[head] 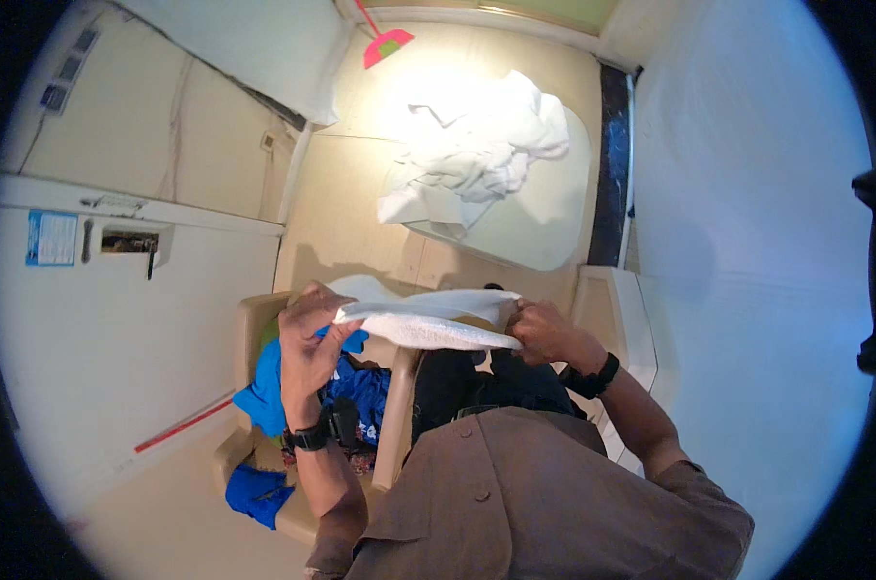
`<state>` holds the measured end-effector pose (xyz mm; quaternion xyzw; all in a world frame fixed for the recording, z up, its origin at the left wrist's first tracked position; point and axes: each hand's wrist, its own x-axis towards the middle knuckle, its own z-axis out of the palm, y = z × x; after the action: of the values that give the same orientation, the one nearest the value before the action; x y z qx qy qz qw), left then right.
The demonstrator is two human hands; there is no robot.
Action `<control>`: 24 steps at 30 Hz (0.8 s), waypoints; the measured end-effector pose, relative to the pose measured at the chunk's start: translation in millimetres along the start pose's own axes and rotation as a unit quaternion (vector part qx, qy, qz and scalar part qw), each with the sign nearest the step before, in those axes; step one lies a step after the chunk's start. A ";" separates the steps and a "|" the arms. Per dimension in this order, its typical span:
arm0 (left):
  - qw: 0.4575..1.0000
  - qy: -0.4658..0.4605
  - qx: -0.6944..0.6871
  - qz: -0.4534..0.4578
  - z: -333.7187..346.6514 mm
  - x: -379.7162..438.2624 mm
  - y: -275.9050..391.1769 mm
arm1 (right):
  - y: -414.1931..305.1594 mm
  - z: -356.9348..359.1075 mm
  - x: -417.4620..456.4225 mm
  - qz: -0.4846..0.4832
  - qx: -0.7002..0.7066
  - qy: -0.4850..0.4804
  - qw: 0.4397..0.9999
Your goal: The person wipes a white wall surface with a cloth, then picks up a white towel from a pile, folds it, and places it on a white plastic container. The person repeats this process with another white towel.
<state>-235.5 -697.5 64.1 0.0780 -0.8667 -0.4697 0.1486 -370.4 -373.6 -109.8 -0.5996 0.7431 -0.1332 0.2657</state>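
Note:
A white terry towel (438, 330) is stretched between my two hands, in front of my waist. My left hand (316, 341) pinches one end of it between thumb and fingers. At the other end, my right hand (543, 332) grips the towel in a closed fist. The towel hangs in two layers with a gap between them, and part of it shows behind my left hand. Beyond my hands a heap of white cloths (481, 167) lies on a pale, rounded-corner surface (561, 217); strong light washes out the heap's upper left part.
To the left, a tan plastic chair (401, 420) holds blue cloth items (362, 391), with another blue cloth (258, 494) near its lower edge. A pink dustpan (387, 47) is at the far wall. A white door or panel (119, 326) stands at left, a pale wall (757, 254) at right.

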 end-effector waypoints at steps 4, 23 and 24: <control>0.998 -0.052 -0.021 -0.037 22.5 11.8 -24.6 | -8.6 -15.9 -24.3 0.080 -0.097 0.041 0.991; 0.986 -0.084 -0.144 0.008 25.9 122.7 -203.6 | -15.9 -20.4 28.8 0.331 -0.113 0.435 0.830; 0.982 -0.068 -0.174 0.029 20.8 114.7 -209.7 | -19.7 -22.7 31.9 0.328 -0.128 0.407 0.843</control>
<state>-351.5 -827.2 -101.1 -0.0063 -0.7816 -0.6132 0.1144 -371.3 -411.9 -88.5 -0.2416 0.9482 -0.1739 -0.1113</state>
